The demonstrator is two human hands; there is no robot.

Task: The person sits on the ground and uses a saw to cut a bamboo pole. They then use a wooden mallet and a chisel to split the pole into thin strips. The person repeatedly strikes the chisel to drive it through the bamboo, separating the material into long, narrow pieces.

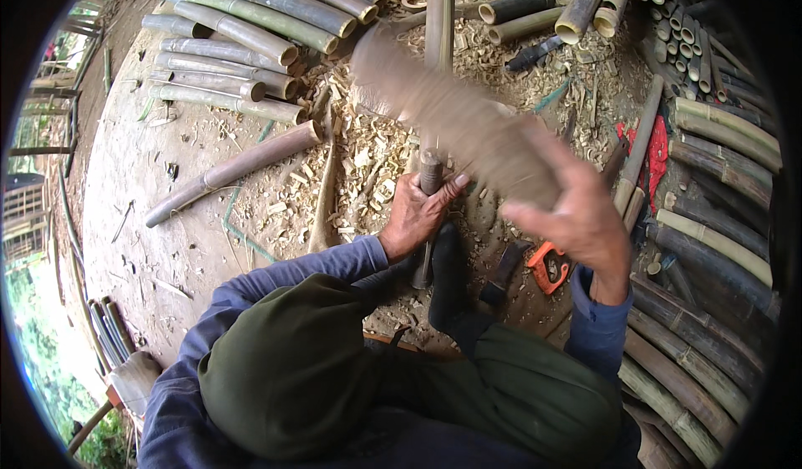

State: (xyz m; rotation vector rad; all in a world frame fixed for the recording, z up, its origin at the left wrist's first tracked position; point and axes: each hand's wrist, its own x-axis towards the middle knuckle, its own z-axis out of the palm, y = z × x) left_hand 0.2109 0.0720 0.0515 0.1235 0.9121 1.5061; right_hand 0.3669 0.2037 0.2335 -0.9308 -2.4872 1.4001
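Bamboo length (440, 26) lay straight ahead of the left hand (413, 214). Blurred wooden club (459, 122) slanted over it, right hand (576, 210) wrapped round the near end, probably for leverage. Hands apart; left gripped the round-topped tool (430, 172) below its tip, seemingly leaving the top exposed for blows.

My left hand (411, 215) grips dark handle (431, 173); my right hand (576, 210), blurred wooden club (455, 122). Shavings (359, 168) litter ground (125, 218), bamboo tubes (714, 237) along its right edge, orange handle (539, 275) nearer me.
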